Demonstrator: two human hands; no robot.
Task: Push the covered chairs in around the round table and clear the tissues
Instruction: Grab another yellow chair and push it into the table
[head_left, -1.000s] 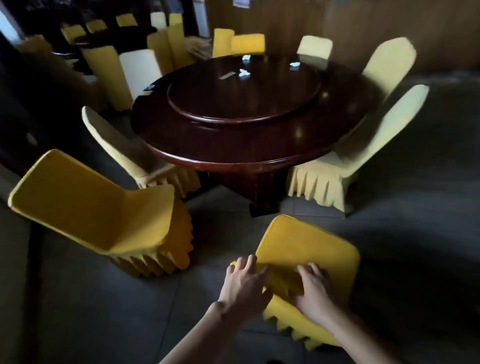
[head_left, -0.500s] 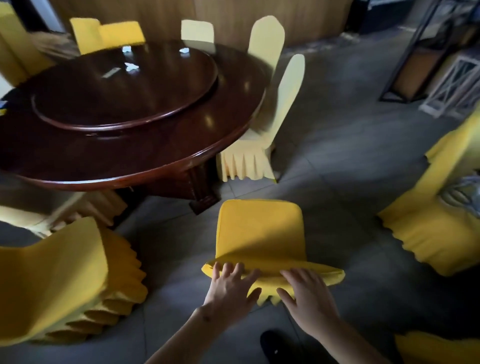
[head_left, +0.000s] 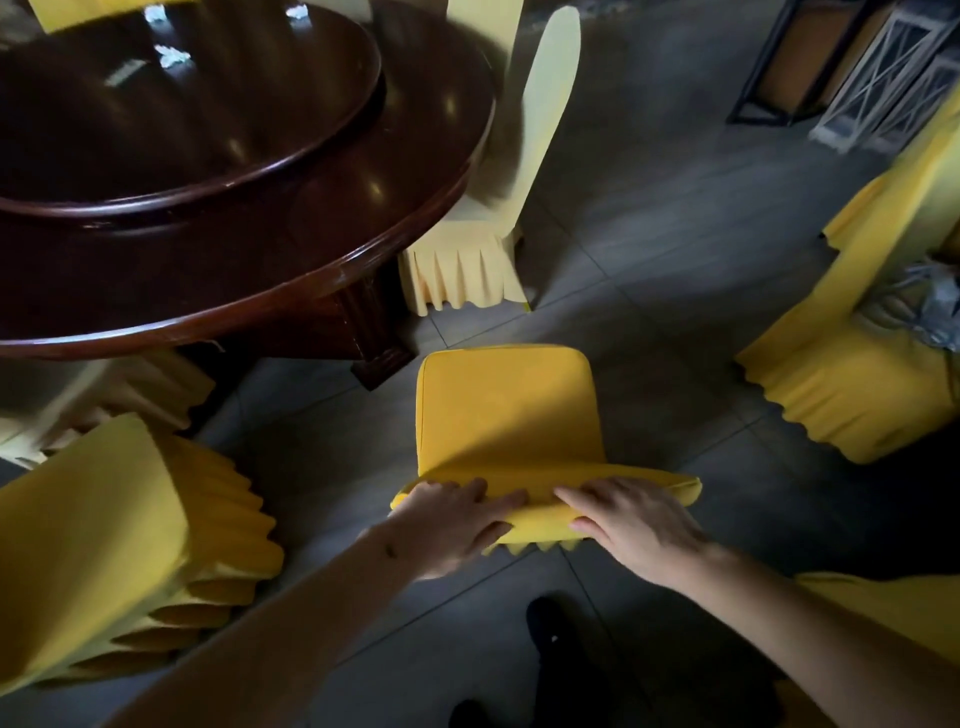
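A bright yellow covered chair (head_left: 506, 410) stands on the floor just right of the table's pedestal, its seat facing the table. My left hand (head_left: 457, 519) and my right hand (head_left: 631, 525) both grip the top of its backrest. The dark round wooden table (head_left: 311, 234) fills the upper left, with a raised turntable (head_left: 218, 119) on it. Small white tissues (head_left: 171, 54) lie on the turntable, and another tissue (head_left: 298, 13) sits near its far edge.
A pale yellow covered chair (head_left: 498, 208) is tucked in at the table's right side. A yellow chair (head_left: 104, 545) stands at the lower left and another (head_left: 857, 374) at the right holds a grey bundle. A metal-framed stand (head_left: 831, 62) is at the top right.
The view has swung right and closer in. The chair under my hands has turned to face the table squarely and now sits nearer the pedestal. Both hands stay on its backrest.
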